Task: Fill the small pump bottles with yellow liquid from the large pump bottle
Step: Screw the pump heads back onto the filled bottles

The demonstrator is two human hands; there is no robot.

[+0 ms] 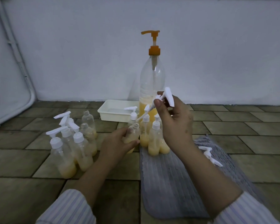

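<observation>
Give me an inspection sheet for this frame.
Surface: tiled floor; grey ribbed mat.
Job's things: large pump bottle, yellow liquid low; open small bottle; capped part-filled bottles; left cluster, two uncapped.
Clutter: white tray; spare pump heads on the mat.
Hands: left hand grips the open bottle; right hand pinches a white pump head.
Cables: nothing seen.
Surroundings: white wall.

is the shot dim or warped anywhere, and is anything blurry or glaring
Head view: dim, flat light with a bluish cast; no glare, only a faint shadow left of the large pump bottle on the wall. Wide-angle bending curves the floor tiles. The white pump head in the right hand looks slightly soft.
</observation>
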